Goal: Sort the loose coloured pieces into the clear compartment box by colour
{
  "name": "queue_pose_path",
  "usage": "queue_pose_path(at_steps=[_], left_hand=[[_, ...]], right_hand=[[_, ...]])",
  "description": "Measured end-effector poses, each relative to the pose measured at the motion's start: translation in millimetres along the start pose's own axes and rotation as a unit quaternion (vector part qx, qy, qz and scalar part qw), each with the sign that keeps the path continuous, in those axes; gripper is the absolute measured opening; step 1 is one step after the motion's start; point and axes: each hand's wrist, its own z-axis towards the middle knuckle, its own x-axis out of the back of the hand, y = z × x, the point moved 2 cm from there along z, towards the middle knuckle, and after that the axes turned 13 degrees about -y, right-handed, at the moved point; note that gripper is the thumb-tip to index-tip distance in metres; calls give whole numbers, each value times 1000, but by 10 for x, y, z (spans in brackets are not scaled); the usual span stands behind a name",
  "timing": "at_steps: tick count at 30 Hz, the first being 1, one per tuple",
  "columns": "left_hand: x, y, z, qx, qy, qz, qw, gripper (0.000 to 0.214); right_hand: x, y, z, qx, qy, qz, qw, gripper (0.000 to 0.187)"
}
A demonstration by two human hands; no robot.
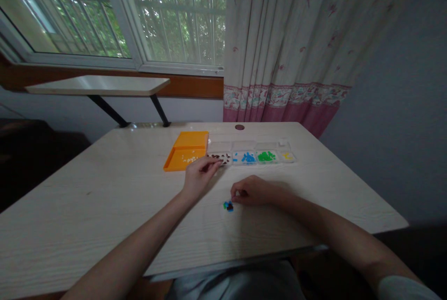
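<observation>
My left hand (199,173) reaches forward over the table, its fingers pinched together at the brown-bead compartment of a clear divided box (251,152); what they hold is too small to make out. My right hand (250,190) rests on the table in a loose fist, fingertips pinched just above a small pile of blue, green and dark beads (228,206). The box also holds blue beads (248,157), green beads (266,156) and yellow beads (287,155). An orange tray (186,150) with a few pale beads lies left of the box.
The pale wooden table (104,207) has a round cable hole (239,127) at its far edge. Behind it are a barred window (115,11), a wall shelf (98,85) on black brackets and a patterned curtain (296,44). A grey wall stands to the right.
</observation>
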Motion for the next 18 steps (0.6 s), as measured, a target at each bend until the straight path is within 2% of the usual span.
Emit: queue_pose_path(at_steps=[10, 15, 18], left_hand=[[-22, -68, -16, 24, 2, -1, 1000, 17], [-28, -231, 22, 97, 2, 15, 995, 23], [-9, -362, 39, 155, 2, 61, 986, 27]], right_hand=[[4, 39, -19, 25, -9, 20, 999, 17], [-2, 49, -1, 17, -2, 33, 999, 13], [-5, 61, 13, 12, 20, 53, 998, 14]])
